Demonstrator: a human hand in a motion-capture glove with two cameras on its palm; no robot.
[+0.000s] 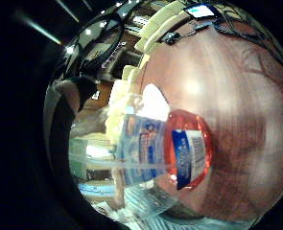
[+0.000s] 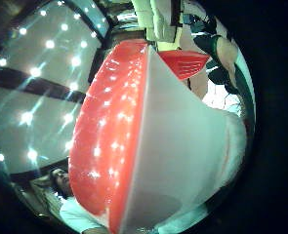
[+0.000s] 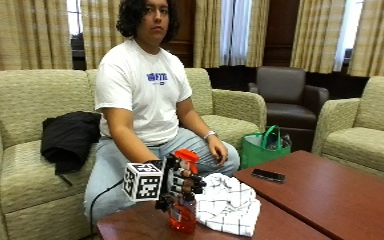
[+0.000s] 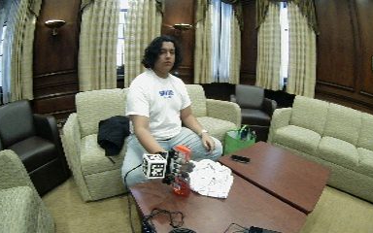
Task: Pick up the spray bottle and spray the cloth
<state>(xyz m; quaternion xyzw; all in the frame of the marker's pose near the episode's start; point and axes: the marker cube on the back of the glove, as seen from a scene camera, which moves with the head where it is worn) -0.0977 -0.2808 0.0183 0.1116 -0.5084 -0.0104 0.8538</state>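
— One hand at work, is it? What has it got?

— Yes, the gloved right hand (image 3: 182, 182). Its grip is wrapped round the neck of the spray bottle (image 3: 183, 212), fingers (image 3: 193, 184) curled across the front just under the orange spray head.

— Where does the bottle stand?

— Upright at the near left corner of the bench (image 3: 325, 200). Whether its base touches the wood or hangs just above it, I cannot tell.

— And the cloth?

— The white checked cloth (image 3: 226, 202) lies crumpled on the bench just right of the bottle, touching it or nearly so.

— What do the palm views give?

— The little finger side looks down the clear bottle body with its label and orange liquid; the thumb side is filled by the orange and white spray head (image 2: 133, 136).

— Anything else there?

— A black phone (image 3: 268, 175) lies farther right on the bench, and the bare left hand (image 3: 215, 147) rests on the person's thigh.
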